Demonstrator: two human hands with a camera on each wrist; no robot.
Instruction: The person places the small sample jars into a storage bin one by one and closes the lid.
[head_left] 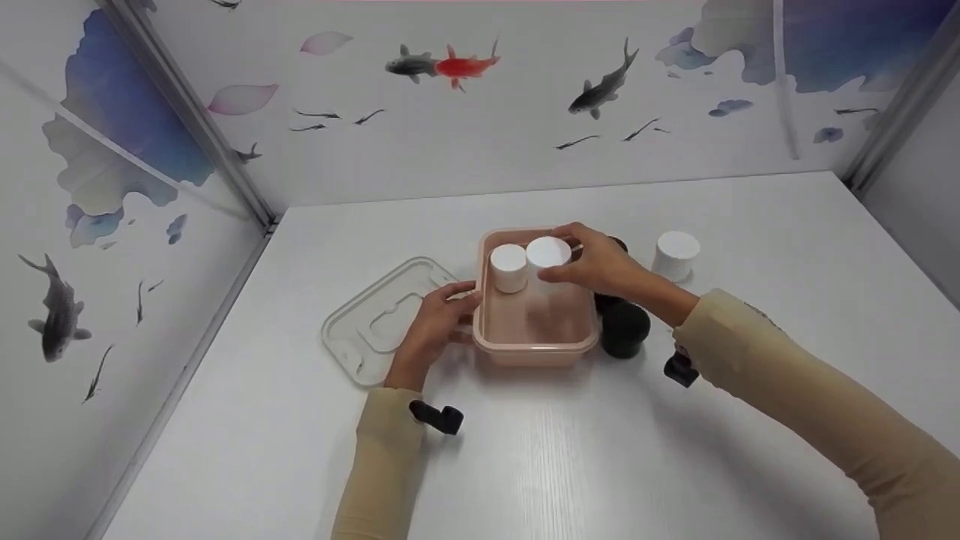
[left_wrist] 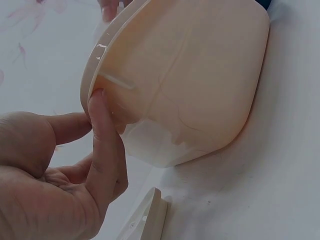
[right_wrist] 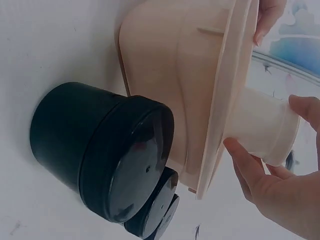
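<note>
A white jar (head_left: 546, 253), its base hard to make out, is pinched by the right hand (head_left: 600, 261) at the far part of the pink container (head_left: 536, 348); the left hand (head_left: 433, 319) grips the left rim. Another white jar (head_left: 509, 268) stands inside, left. Black jars (head_left: 625, 331), partly hidden by the right arm, crowd the right; a third white jar (head_left: 677, 251) stands farther right. The left hand covers part of the translucent lid (head_left: 356, 326).

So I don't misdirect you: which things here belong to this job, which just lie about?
In use, apparently:
pink box in left hand
white jar in right hand
second white jar inside box

Seemingly lying about:
translucent lid
third white jar
black jars
</note>
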